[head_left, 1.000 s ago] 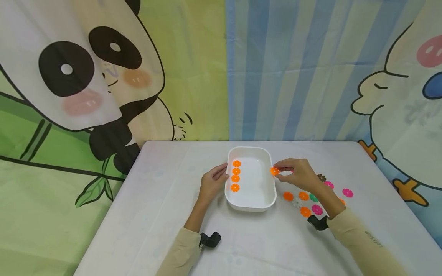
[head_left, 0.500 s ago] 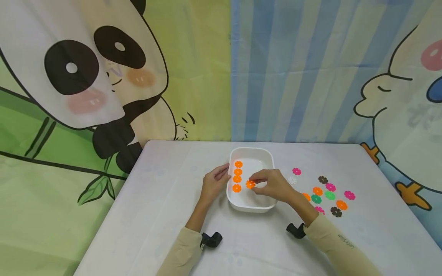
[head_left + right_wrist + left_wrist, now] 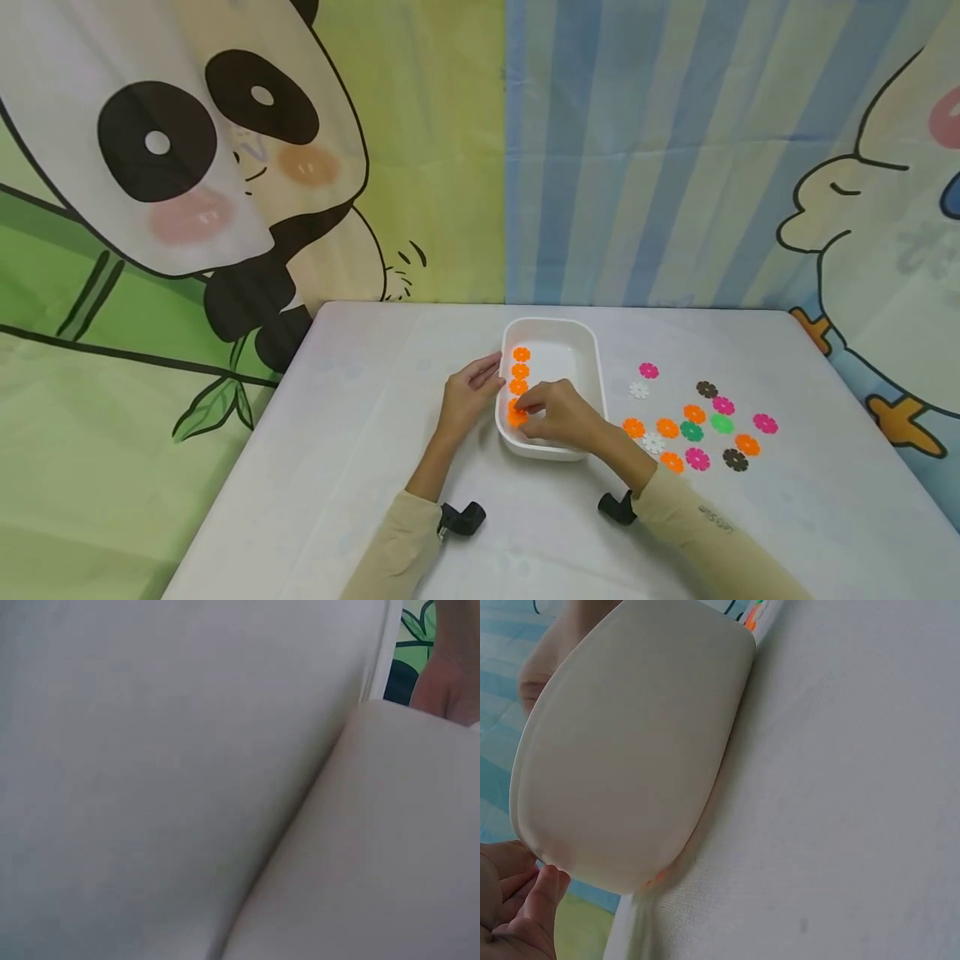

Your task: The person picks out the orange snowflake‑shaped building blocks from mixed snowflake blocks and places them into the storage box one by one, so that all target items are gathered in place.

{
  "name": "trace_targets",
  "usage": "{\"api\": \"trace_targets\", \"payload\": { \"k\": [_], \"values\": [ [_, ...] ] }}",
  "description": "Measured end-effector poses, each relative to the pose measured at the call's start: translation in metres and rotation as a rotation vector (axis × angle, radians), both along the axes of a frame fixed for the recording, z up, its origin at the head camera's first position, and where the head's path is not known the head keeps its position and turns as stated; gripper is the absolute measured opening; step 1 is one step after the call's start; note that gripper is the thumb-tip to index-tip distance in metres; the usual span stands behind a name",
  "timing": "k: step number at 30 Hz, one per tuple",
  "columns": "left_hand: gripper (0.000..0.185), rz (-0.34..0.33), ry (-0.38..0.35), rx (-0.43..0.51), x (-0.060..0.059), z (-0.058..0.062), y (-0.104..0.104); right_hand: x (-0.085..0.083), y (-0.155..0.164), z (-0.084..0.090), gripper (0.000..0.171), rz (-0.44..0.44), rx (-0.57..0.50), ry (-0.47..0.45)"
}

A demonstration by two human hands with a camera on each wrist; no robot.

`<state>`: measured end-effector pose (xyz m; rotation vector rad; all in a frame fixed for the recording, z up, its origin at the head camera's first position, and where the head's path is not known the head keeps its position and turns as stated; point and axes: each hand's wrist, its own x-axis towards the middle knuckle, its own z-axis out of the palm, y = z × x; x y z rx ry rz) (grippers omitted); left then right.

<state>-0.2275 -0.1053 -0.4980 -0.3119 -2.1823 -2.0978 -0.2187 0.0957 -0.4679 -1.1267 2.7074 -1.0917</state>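
A white tray (image 3: 592, 367) stands mid-table; its outer wall (image 3: 630, 750) fills the left wrist view. Three orange flower discs (image 3: 520, 371) lie in a column along its left inside. My right hand (image 3: 525, 412) reaches into the tray's near left corner and pinches another orange disc (image 3: 515, 417) at the foot of that column. My left hand (image 3: 480, 379) rests with relaxed fingers (image 3: 525, 900) against the tray's left outer wall. In the right wrist view only the tray wall (image 3: 390, 862) and the white tabletop (image 3: 150, 750) show.
Several loose flower discs lie right of the tray: orange (image 3: 667, 427), pink (image 3: 648, 371), green (image 3: 722, 423), brown (image 3: 707, 388), white (image 3: 639, 389). Cartoon backdrops hang close behind the table's far edge (image 3: 450, 305).
My right hand carried an orange disc from the tray's right rim across the inside to its near left corner, below the column. The left hand stayed on the tray.
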Motion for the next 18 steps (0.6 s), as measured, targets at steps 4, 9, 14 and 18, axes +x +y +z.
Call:
{"api": "trace_targets", "payload": {
  "k": [4, 9, 14, 18],
  "values": [
    [0.043, -0.007, -0.009, 0.001, -0.0007, 0.0, 0.0, 0.0006, -0.004, -0.0037, 0.026, -0.013, 0.044, -0.027],
    [0.042, 0.001, -0.012, -0.005, -0.0011, 0.0002, 0.0006, 0.0014, -0.0058, -0.0042, 0.025, -0.021, 0.072, -0.04],
    [0.041, 0.026, -0.001, -0.014, -0.0008, -0.0002, 0.0011, 0.0004, -0.0073, -0.0049, 0.022, 0.004, 0.079, -0.02],
    [0.041, 0.027, -0.004, -0.004, -0.0003, -0.0003, 0.0016, 0.0003, -0.008, -0.0041, 0.021, 0.023, 0.093, -0.011]
  ]
}}
